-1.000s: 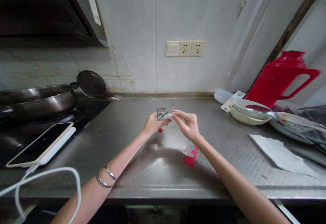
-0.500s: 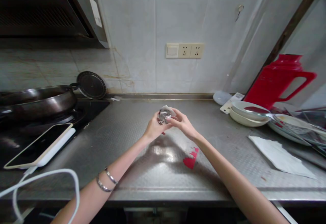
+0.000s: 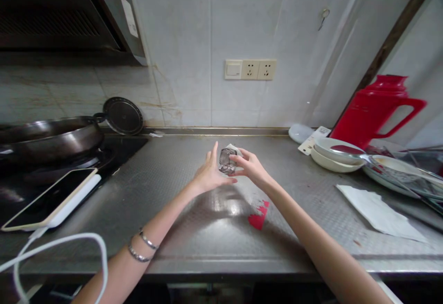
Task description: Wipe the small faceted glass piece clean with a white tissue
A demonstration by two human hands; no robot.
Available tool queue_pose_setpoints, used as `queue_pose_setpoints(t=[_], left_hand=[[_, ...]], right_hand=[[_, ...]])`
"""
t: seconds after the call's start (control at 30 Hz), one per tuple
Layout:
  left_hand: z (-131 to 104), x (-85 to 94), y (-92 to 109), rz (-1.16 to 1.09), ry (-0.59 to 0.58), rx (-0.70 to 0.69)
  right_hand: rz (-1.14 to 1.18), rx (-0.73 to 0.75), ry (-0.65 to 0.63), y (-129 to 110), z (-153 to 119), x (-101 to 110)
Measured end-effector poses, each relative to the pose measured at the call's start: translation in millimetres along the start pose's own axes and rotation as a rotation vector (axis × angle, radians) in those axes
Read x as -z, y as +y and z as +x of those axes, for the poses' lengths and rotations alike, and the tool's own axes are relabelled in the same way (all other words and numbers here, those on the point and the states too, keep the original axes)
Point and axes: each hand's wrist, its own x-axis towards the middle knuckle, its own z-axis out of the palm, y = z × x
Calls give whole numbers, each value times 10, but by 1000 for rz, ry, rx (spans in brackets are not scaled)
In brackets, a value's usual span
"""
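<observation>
Above the middle of the metal counter, my right hand [image 3: 249, 168] grips a small clear, greyish glass [image 3: 227, 160]. Its fingers and thumb close on the right side of the glass. A bit of white paper [image 3: 232, 147] shows behind the glass, partly covered by those fingers. My left hand [image 3: 209, 171] is open just to the left, with fingers pointing up and thumb stretched out under the glass. Between the left palm and the glass there seems to be a narrow gap.
A red heart-shaped patch [image 3: 259, 217] marks the counter [image 3: 166, 193]. On the left are a pan [image 3: 65, 139], a stove, and a phone [image 3: 51, 198] with a white cable. At right lie a white paper towel [image 3: 377, 211], stacked bowls [image 3: 337, 154] and a red thermos [image 3: 374, 110].
My left hand has let go of the glass and opened, moving slightly left. The glass now shows more fully in my right hand, turned a little.
</observation>
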Motion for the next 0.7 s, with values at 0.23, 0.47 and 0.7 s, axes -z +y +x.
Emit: queue_pose_setpoints(t=[0.23, 0.47, 0.7], left_hand=[[27, 81, -102, 206, -44, -228], [54, 50, -110, 57, 5, -244], [-3, 30, -30, -100, -9, -101]], right_hand=[[62, -111, -76, 64, 20, 0], [-11, -193, 37, 56, 73, 19], [-504, 240, 175, 122, 131, 170]])
